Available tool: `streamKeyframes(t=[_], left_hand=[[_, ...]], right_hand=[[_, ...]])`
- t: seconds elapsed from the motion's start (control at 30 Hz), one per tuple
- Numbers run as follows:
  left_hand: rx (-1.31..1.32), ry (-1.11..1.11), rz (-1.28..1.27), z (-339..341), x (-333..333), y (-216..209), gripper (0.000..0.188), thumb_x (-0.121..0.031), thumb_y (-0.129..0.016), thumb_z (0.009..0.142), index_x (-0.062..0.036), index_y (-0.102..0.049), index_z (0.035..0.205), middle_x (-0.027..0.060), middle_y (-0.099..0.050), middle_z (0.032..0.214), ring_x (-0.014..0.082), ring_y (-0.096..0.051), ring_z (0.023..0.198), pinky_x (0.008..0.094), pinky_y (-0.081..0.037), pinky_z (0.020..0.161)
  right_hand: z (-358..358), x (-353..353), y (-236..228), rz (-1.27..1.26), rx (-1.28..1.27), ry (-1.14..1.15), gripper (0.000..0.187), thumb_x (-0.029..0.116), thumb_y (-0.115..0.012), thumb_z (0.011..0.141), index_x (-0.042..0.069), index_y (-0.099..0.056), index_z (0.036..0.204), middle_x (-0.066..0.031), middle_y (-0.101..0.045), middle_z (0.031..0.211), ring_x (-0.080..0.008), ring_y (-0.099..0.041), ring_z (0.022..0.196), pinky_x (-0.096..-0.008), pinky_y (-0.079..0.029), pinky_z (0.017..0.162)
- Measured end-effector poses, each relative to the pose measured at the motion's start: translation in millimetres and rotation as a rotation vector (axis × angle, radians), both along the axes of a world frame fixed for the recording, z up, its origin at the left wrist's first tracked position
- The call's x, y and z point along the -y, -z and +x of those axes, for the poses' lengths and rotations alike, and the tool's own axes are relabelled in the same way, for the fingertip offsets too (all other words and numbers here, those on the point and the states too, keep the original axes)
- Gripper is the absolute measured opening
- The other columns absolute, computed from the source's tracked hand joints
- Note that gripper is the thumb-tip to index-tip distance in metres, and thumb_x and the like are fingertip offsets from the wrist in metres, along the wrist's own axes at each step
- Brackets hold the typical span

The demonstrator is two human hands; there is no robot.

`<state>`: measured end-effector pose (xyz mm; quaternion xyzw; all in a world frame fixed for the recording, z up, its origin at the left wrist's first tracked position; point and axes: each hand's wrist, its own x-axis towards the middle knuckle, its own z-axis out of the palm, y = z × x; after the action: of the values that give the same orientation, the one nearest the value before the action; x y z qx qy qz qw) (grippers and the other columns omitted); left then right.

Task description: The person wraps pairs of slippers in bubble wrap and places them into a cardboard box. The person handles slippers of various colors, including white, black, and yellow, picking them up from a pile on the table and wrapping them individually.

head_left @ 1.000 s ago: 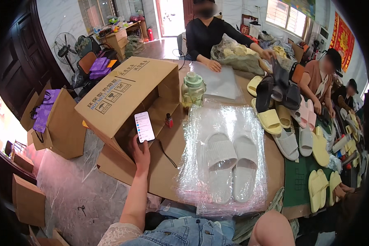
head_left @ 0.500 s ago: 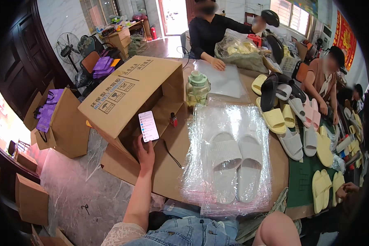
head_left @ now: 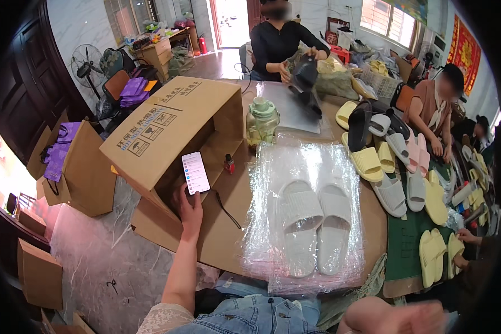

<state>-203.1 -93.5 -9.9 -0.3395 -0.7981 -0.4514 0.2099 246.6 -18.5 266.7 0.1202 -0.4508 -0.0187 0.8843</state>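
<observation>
At the mouth of the open cardboard box (head_left: 167, 119), my left hand (head_left: 189, 207) grips the lower end of a smartphone (head_left: 196, 173), whose lit screen faces me. At the lower right edge, my right hand (head_left: 426, 318) is smeared by motion, and its fingers cannot be made out. In front of me a pair of light grey slippers (head_left: 301, 222) lies side by side on a stack of clear plastic bags (head_left: 264, 245). A small red bottle with a dark cap (head_left: 230, 165) stands beside the phone. A dark strap (head_left: 228, 210) lies close by on the table (head_left: 211, 245).
A green-lidded jar (head_left: 263, 122) stands behind the bags. Yellow, grey, pink and black slippers (head_left: 367, 161) crowd the right side. Across the table a co-worker (head_left: 278, 47) handles black slippers (head_left: 304, 75); another works at right (head_left: 434, 106). A carton with purple bags (head_left: 83, 172) is at left.
My right hand has come into view at the lower right. The co-worker opposite has brought black slippers down in front of them with both hands. My left hand stays at the phone.
</observation>
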Motion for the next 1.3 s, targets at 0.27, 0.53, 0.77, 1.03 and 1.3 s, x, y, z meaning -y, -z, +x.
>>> streamKeyframes(t=[0.27,0.53,0.77,1.03,1.3], left_hand=[[-0.081,-0.079,-0.108,-4,10,14,0.045,-0.009,-0.065,0.092,-0.0029,-0.049,0.134,0.0235,-0.049,0.136,0.043,-0.041,0.13,0.0577,-0.031,0.109],[-0.074,-0.156,-0.213,-14,3,14,0.033,-0.01,-0.061,0.092,-0.0126,-0.058,0.125,0.0295,-0.036,0.149,0.0516,-0.034,0.134,0.0606,-0.03,0.111],[0.035,-0.255,-0.346,-21,-9,5,0.04,-0.017,-0.054,0.093,-0.0132,-0.06,0.133,0.0314,-0.031,0.155,0.0558,-0.031,0.138,0.0621,-0.029,0.113],[0.002,-0.245,-0.254,-37,-3,26,0.062,-0.013,-0.051,0.092,-0.0054,-0.036,0.152,0.0299,-0.036,0.154,0.0456,-0.034,0.142,0.0574,-0.023,0.118],[0.036,-0.056,-0.031,-9,6,14,0.068,0.0,-0.055,0.087,0.0043,-0.031,0.15,0.0262,-0.05,0.137,0.0434,-0.044,0.129,0.0563,-0.028,0.113]], right_hand=[[-53,-67,141,-1.068,1.033,-0.047,0.008,-0.001,-0.067,0.086,0.002,-0.073,0.091,-0.0054,-0.063,0.077,-0.014,-0.053,0.064,-0.0275,-0.04,0.057],[-62,-100,243,-1.368,0.93,-0.02,0.007,0.007,-0.068,0.092,0.001,-0.073,0.093,-0.0019,-0.061,0.075,-0.0079,-0.05,0.062,-0.0231,-0.037,0.054],[-59,-102,254,-1.333,0.918,-0.019,0.008,0.007,-0.067,0.093,0.001,-0.072,0.093,-0.0013,-0.063,0.077,-0.0066,-0.049,0.063,-0.0227,-0.037,0.054],[-59,-100,254,-1.372,0.944,-0.038,0.008,0.007,-0.067,0.093,0.002,-0.073,0.095,-0.0015,-0.065,0.08,-0.0068,-0.051,0.064,-0.0228,-0.038,0.054],[-57,-104,261,-1.376,0.905,-0.065,0.008,0.008,-0.068,0.093,0.002,-0.072,0.094,-0.0014,-0.065,0.081,-0.0064,-0.051,0.065,-0.0224,-0.039,0.055]])
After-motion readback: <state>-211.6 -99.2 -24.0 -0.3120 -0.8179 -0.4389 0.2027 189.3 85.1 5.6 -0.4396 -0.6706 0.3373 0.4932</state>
